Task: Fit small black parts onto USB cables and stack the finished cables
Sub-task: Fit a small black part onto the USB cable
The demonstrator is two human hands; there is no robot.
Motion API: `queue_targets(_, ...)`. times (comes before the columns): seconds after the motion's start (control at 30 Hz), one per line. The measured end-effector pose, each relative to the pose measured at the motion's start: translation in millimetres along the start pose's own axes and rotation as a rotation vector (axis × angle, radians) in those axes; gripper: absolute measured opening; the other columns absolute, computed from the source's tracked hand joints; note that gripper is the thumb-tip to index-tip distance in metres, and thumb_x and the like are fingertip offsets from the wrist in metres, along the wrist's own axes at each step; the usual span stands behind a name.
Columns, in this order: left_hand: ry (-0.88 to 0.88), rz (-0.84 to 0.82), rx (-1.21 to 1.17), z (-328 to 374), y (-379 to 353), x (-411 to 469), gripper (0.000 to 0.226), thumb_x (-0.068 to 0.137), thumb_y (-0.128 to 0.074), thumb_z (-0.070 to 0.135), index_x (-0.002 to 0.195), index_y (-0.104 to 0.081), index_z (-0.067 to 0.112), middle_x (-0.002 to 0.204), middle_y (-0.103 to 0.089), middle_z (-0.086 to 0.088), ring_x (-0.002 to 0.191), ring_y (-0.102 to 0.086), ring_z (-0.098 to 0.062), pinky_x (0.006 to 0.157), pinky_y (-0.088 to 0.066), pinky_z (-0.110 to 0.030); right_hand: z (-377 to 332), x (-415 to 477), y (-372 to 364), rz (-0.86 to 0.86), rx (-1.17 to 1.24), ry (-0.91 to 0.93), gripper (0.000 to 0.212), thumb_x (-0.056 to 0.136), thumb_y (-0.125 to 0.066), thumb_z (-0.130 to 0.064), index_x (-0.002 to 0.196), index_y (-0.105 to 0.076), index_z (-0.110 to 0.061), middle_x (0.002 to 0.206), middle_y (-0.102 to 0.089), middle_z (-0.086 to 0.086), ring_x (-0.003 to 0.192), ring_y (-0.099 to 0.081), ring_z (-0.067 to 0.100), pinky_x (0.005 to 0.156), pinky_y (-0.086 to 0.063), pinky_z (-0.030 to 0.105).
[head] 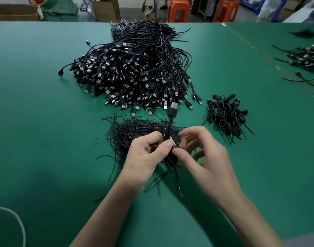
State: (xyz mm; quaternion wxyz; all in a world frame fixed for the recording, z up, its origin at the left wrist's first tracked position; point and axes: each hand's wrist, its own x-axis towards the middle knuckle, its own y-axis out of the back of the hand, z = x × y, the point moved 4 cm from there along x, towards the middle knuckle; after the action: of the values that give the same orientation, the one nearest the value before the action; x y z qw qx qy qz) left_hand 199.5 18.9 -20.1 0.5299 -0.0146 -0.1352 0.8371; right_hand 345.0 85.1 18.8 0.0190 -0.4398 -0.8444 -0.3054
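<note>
Green matting covers the work surface (36, 113), with a cardboard box (15, 12) on the floor beyond its far left edge and a loop of white cord (19, 221) at the near left corner. Toward the middle lies a big heap of USB cables (131, 73), its metal plugs fanned toward the person and its bare tails trailing away. Just nearer than the heap sits a loose pile of thin black strips (127, 134), and both hands work directly above it. The left hand (145, 155) has its fingers curled, thumb and forefinger pinching a folded cable (172, 111). The cable's plug stands up beyond the fingertips and its red-tipped wire ends hang down toward the person between the two wrists. The right hand (206, 154) meets it from the other side. Its thumb and forefinger close on the same folded cable, touching it just beside the left thumb, while the other fingers are loosely bent and apart. Whether a small black part sits between those fingertips is too blurred to tell. To the right of the hands, apart from them, lies a small stack of coiled cables (225, 116). Another cable pile (305, 57) lies at the far right edge, and orange stools (178, 10) stand behind the surface.
</note>
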Motion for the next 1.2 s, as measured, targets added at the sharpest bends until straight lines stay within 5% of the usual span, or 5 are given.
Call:
queue_targets(0.33,0.222,-0.210,-0.013,-9,-3,-3,0.056,0.088,-0.069,0.040,0.095,-0.064,-0.015,0.096,-0.053,-0.020,0.097,-0.041,-0.030,0.089,-0.031,-0.045,-15,15,17,-0.038,-0.220,0.457,0.016,0.094,-0.074,-0.031,0.089,-0.071,-0.016,0.087,-0.063,-0.014,0.080,-0.056,0.001,0.071,-0.040,0.015)
queue_targets(0.5,0.235,-0.189,-0.094,-13,-2,-2,0.061,0.089,-0.069,0.039,0.108,-0.062,-0.019,0.107,-0.055,-0.026,0.105,-0.041,-0.032,0.094,-0.031,-0.047,-20,15,8,-0.019,-0.077,0.291,0.011,0.093,-0.072,-0.021,0.087,-0.065,-0.019,0.074,-0.061,-0.013,0.065,-0.057,0.008,0.060,-0.044,0.017)
queue_targets(0.67,-0.142,0.000,0.283,5,0,0,0.015,0.089,-0.071,0.038,0.077,-0.069,0.030,0.076,-0.058,0.005,0.071,-0.050,-0.007,0.068,-0.041,-0.023,-10,16,-4,0.108,0.306,-0.124,0.023,0.095,-0.069,-0.017,0.076,-0.059,-0.025,0.061,-0.055,-0.006,0.056,-0.046,0.007,0.054,-0.038,0.020)
queue_targets(0.87,-0.585,0.213,0.634,14,-4,-13,0.020,0.097,-0.072,0.024,0.116,-0.077,0.023,0.084,-0.068,0.012,0.077,-0.062,-0.016,0.071,-0.051,-0.034,-4,13,-16,0.156,0.773,-0.423,0.023,0.099,-0.059,-0.004,0.078,-0.059,-0.013,0.054,-0.049,-0.003,0.042,-0.033,0.004,0.043,-0.031,0.016)
queue_targets(1.2,-0.253,0.158,0.290,27,-5,-11,0.015,0.088,-0.073,0.039,0.101,-0.079,0.043,0.098,-0.078,0.008,0.087,-0.070,-0.017,0.080,-0.058,-0.052,-17,12,-8,0.165,0.613,-0.318,0.027,0.096,-0.069,-0.019,0.071,-0.061,-0.026,0.056,-0.044,-0.006,0.048,-0.035,0.007,0.045,-0.033,0.023)
